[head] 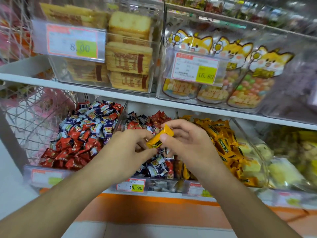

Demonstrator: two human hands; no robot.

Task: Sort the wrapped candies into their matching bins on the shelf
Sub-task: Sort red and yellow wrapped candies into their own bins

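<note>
Right now our two hands meet over the middle bin point(154, 183) of the lower shelf, and between them sits one yellow candy point(159, 139), lifted clear of the pile. Our right hand point(187, 141) pinches it between thumb and curled fingers; our left hand point(127, 148) has its fingers curled in at the wrapper's lower end, and seems to hold a small dark-wrapped piece beneath it as well, though we cannot tell that for certain. Under our hands the middle bin holds a mixed heap of red and dark blue-and-white candies point(159, 166), with a few yellow wrappers showing at its right edge, so we judge some strays remain there. Just to the right lies the yellow bin point(223, 145), full of matching wrappers, which looks like where this piece belongs. To the left, the left bin point(80, 134) is also a blend of red and blue-and-white pieces, so sorting there looks far from finished. Farther up, the upper shelf point(103, 91) carries clear boxes of biscuit packs point(128, 54) and cartoon-fox pouches point(228, 69), apart from our task. On balance, we judge ourselves partway through, one candy in hand and plenty left.
</note>
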